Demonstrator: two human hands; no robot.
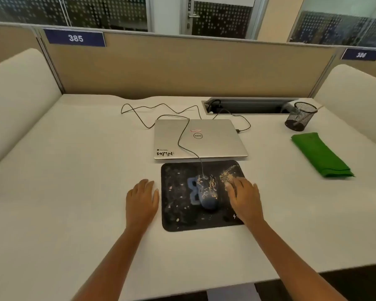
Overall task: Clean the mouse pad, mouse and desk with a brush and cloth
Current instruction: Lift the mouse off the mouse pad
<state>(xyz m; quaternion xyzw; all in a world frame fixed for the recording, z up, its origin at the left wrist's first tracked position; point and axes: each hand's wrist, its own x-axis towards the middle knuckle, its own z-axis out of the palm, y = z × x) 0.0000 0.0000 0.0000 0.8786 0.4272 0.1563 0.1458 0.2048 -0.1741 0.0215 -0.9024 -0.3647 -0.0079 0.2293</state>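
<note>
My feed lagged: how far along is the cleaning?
Nothing looks done: crumbs cover the mouse pad and mouse. Nothing is in hand: the left hand rests on the desk, the right hand on the pad. The green cloth lies folded, untouched. All brushing and wiping is left.

Soiled mouse pad and mouse, folded cloth, all on the worktop.
Black mouse pad lies flat at near centre of the pale worktop, speckled with pale flecks; denser patch of tan crumbs toward its far right corner. Dark blue wired mouse sits on the pad's middle, nose pointing far, crumbs across its top. Green cloth, folded into a long strip, lies well apart at far right.
</note>
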